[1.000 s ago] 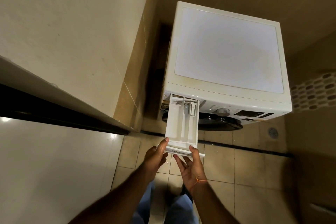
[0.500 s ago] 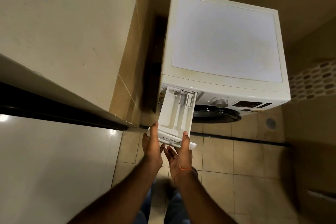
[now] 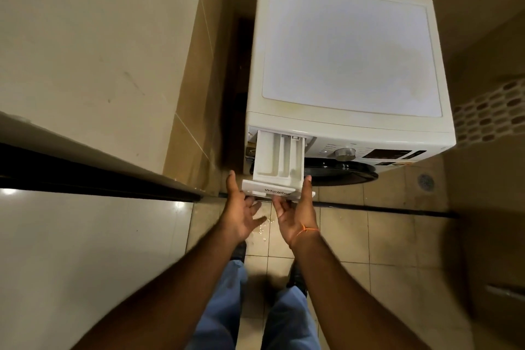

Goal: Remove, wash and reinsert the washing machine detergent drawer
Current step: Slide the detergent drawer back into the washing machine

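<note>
From the head camera, we look down on one white front-loading washing machine (image 3: pixel 349 65) and its one detergent drawer (image 3: pixel 279 159), which juts from the slot at the machine's upper left with its rear still inside the housing. We count two hands at the drawer's front panel. The left hand (image 3: pixel 241 210) grips the panel's left end, thumb up along the edge and fingers curled beneath. The right hand (image 3: pixel 295 213) holds the right end the same way, thumb raised beside the corner, with one orange thread (image 3: pixel 308 229) around its wrist. We count three compartments in the drawer, one control knob (image 3: pixel 344 153) on the panel, and one round floor drain (image 3: pixel 426 181) to the right.

The brand lettering on the drawer front is partly covered by the right hand. The dark door (image 3: pixel 341 172) shows only as a sliver below the control panel, and the fingertips under the drawer are hidden. Small glints on the tiled floor (image 3: pixel 397 236) between the hands may be water drops; we cannot tell for certain. Our legs in blue trousers (image 3: pixel 227 307) are cut off at the lower edge.

Compared with half a second ago, the drawer sits deeper in its slot and squarer to the machine, and both hands have spread farther apart along its front.
</note>
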